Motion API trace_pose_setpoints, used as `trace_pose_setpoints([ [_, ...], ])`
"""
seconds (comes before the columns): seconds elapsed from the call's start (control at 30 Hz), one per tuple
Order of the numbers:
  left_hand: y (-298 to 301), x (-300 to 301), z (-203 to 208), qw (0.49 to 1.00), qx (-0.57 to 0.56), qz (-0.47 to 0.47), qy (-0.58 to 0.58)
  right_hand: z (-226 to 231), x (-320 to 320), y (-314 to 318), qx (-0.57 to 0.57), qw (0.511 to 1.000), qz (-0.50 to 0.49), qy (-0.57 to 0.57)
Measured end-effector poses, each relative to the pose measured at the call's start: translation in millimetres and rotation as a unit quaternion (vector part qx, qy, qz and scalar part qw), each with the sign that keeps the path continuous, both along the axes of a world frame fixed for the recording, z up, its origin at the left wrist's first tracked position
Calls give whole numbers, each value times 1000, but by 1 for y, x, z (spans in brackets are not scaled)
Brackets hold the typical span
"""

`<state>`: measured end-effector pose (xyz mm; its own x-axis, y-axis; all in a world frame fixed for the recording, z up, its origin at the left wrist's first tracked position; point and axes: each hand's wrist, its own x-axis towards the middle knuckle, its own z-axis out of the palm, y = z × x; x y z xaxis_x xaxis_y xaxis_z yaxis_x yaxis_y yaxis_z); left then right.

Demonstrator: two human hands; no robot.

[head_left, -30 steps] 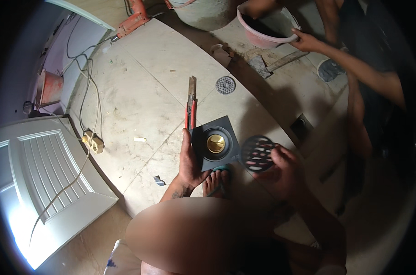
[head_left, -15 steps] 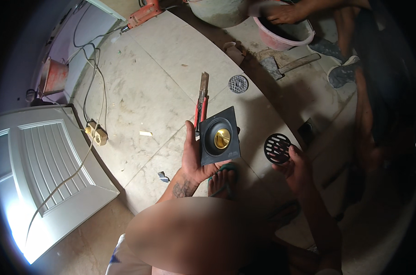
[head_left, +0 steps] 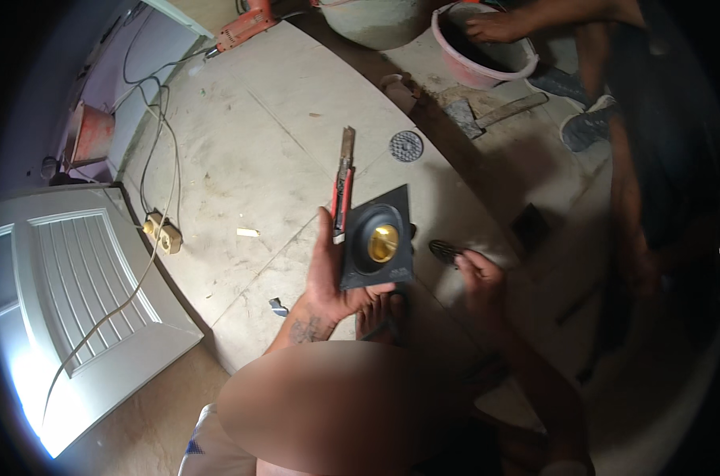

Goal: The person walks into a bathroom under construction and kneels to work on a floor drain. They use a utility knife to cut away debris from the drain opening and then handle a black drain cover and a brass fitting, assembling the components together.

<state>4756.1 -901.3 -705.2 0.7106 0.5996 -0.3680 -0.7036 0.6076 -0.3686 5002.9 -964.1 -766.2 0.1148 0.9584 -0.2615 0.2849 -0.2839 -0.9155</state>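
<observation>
My left hand [head_left: 324, 278] holds up a square black floor drain [head_left: 382, 274] from below, thumb along its left edge. A shiny brass-coloured cup sits in the drain's round recess. To the right and a little lower, my right hand [head_left: 483, 285] pinches a round, slotted black drain cover [head_left: 442, 252] by its rim. The cover is apart from the drain and tilted nearly edge-on. Just beyond the drain, a red-handled tool like pliers [head_left: 343, 178] lies on the floor slab. A grey disc with raised dots [head_left: 406, 147] lies farther off.
A square dark opening [head_left: 529, 228] is at the right. Beyond lie a hatchet [head_left: 499, 115] and a pink basin [head_left: 487, 73], with another person's hand [head_left: 499, 28] in it. At left are a power strip [head_left: 165, 234], cables and a white door [head_left: 98, 293]. An orange drill [head_left: 245, 28] lies far back.
My right hand has moved left toward the drain, and the cover has turned from face-on to nearly edge-on. My left hand holds the drain almost still. The other person's hand remains at the basin.
</observation>
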Motion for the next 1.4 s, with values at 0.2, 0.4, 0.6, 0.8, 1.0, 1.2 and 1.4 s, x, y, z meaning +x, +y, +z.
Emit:
trace_pose_setpoints([
  [0.2, -9, -21, -10, 980, 9, 35, 194, -56, -8, 18, 388, 828, 249, -319],
  [0.4, -19, -28, -7, 962, 16, 28, 270, -66, -18, 11, 356, 840, 268, -311],
  [0.6, -21, -9, -5, 931, 30, 12, 363, -65, -38, 98, 259, 914, 133, -283],
  [0.8, -16, 8, 2, 924, 77, -22, 373, -87, -65, 179, 276, 867, 138, -391],
  [1.0, -4, 22, 5, 951, 137, -71, 270, -68, -27, 166, 150, 957, 72, -237],
  [1.2, 10, 62, 25, 935, 185, -150, 265, 38, 100, 90, -102, 979, -44, 173],
  [1.4, 10, 122, 43, 819, 360, -218, 390, 138, 178, 23, -160, 941, -69, 289],
])
